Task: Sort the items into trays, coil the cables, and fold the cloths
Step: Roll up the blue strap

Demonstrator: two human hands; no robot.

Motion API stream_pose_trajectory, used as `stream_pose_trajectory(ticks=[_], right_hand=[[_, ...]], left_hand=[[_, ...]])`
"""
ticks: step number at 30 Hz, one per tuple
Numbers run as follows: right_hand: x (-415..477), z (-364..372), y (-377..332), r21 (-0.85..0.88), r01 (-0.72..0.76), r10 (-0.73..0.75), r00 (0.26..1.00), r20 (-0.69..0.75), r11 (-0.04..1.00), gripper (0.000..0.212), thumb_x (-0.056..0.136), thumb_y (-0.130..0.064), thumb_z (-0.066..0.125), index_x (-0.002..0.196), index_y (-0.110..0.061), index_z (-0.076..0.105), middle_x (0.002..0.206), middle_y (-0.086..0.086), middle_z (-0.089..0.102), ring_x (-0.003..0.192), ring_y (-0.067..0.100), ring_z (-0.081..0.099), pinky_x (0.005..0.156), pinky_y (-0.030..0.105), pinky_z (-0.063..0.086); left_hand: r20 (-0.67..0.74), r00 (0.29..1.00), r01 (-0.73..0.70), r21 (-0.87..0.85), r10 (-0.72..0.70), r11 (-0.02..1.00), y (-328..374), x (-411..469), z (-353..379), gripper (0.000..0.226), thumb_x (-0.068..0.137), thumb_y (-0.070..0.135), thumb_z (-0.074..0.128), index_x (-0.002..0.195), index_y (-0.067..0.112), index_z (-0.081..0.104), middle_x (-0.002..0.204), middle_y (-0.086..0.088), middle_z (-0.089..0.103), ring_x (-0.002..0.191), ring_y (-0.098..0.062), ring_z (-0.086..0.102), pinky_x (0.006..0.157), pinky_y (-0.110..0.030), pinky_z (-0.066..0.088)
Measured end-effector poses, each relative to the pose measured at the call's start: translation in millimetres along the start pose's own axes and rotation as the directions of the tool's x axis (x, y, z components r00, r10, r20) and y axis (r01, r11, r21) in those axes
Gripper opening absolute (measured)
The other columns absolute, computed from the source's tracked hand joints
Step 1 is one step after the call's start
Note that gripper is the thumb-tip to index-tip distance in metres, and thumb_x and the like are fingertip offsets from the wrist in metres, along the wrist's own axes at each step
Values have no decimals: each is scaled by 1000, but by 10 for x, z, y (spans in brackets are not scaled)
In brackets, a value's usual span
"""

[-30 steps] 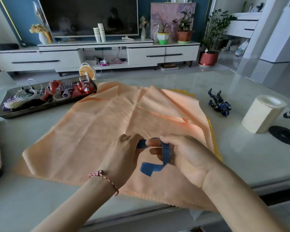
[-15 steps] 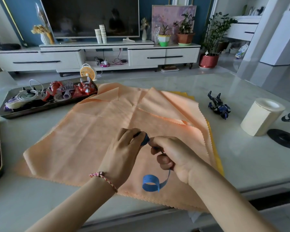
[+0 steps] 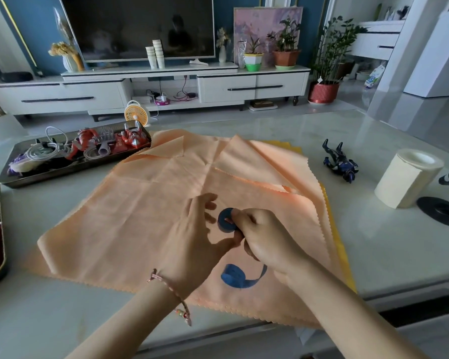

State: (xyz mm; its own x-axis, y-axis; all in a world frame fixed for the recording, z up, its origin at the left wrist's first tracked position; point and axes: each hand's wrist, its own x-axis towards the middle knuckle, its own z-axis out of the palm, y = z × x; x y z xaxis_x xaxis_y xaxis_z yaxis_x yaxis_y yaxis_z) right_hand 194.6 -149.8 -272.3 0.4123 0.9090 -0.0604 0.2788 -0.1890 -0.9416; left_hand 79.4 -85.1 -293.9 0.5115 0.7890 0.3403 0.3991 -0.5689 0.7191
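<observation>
Grip: we see the right hand (image 3: 267, 239) pinching a small coil of blue strap (image 3: 224, 221) between thumb and curled fingers, held just above the cloth. The left hand (image 3: 195, 244) sits left of the coil with fingers loose and slightly spread; its thumb reaches to the coil's near edge, and we cannot tell if it presses there. The strap's loose tail runs under the right hand and ends in a curl lying on the peach cloth (image 3: 130, 216).

That cloth is spread flat on the table (image 3: 389, 255), its far right corner folded over, with a yellow cloth (image 3: 338, 250) showing beneath along the right edge.

Far left, a tray (image 3: 70, 170) holds white cables (image 3: 44, 149) and red toy figures (image 3: 131, 138). Right of the cloths, a dark blue toy figure (image 3: 340, 161) lies on the table, well apart from the tray, with a cream roll (image 3: 407, 182) further right.
</observation>
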Motion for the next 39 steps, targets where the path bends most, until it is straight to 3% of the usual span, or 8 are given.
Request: stream_pose_trajectory(ticks=[5, 16, 21, 27, 31, 34, 36, 39], right_hand=[[30, -130, 24, -1, 48, -48, 996, 71, 999, 31, 99, -25, 44, 70, -20, 56, 59, -4, 53, 36, 3, 36, 38, 12, 28], [-12, -268, 32, 498, -297, 170, 943, 284, 814, 21, 84, -31, 63, 77, -11, 64, 67, 2, 52, 36, 4, 29, 32, 13, 23], [-37, -259, 37, 504, -372, 191, 907, 375, 779, 33, 83, -34, 61, 101, -6, 62, 62, 0, 56, 37, 4, 33, 33, 13, 28], [-76, -234, 21, 578, -310, 78, 917, 390, 755, 30, 76, -40, 61, 87, -14, 73, 68, 2, 61, 38, 7, 35, 36, 15, 30], [-47, -232, -19, 373, -64, -6, 983, 184, 926, 29, 91, -35, 53, 80, -10, 63, 64, -2, 59, 37, 7, 39, 39, 17, 31], [-19, -235, -1, 43, 184, -183, 983, -22, 982, 18, 92, -27, 55, 81, -16, 63, 60, -6, 58, 39, 5, 44, 43, 15, 34], [-1, -220, 54, -227, 287, -311, 948, -74, 930, 15, 89, -33, 59, 95, -21, 65, 69, -8, 57, 53, 4, 50, 51, 14, 36], [-25, -177, 154, -502, 327, -402, 914, -46, 801, 25, 88, -45, 56, 109, -31, 57, 76, -18, 50, 73, 3, 51, 64, 17, 41]], left_hand=[[269, 925, 367, -455, -268, 811, 77, 95, -175, 30, 80, 16, 68, 109, 11, 63, 94, -2, 72, 82, -12, 68, 72, -17, 55], [271, 948, 282, -462, -170, 841, 77, 118, -238, 18, 84, 3, 62, 96, 13, 70, 92, -9, 73, 86, -18, 65, 81, -29, 52], [244, 958, 261, -540, -148, 800, 68, 123, -216, 19, 86, 2, 57, 101, 7, 67, 97, -11, 72, 91, -21, 65, 81, -24, 53], [200, 978, 166, -585, -57, 794, 78, 139, -192, 33, 74, 23, 62, 104, 9, 68, 99, -8, 72, 96, -21, 65, 89, -27, 50], [251, 960, 261, -652, -123, 712, 47, 192, -152, 34, 72, 25, 63, 105, 18, 68, 99, -4, 72, 91, -16, 65, 78, -24, 52], [412, 869, 494, -751, -274, 438, 61, 246, -113, 25, 76, 15, 60, 97, 12, 73, 93, -13, 72, 82, -22, 70, 61, -25, 56], [501, 807, 586, -746, -312, 317, 94, 246, -97, 23, 70, 22, 60, 79, 11, 78, 87, -16, 72, 71, -23, 70, 57, -27, 55], [498, 805, 590, -725, -321, 355, 96, 207, -40, 29, 74, 28, 66, 86, 4, 76, 93, -22, 71, 80, -27, 71, 63, -26, 56]])
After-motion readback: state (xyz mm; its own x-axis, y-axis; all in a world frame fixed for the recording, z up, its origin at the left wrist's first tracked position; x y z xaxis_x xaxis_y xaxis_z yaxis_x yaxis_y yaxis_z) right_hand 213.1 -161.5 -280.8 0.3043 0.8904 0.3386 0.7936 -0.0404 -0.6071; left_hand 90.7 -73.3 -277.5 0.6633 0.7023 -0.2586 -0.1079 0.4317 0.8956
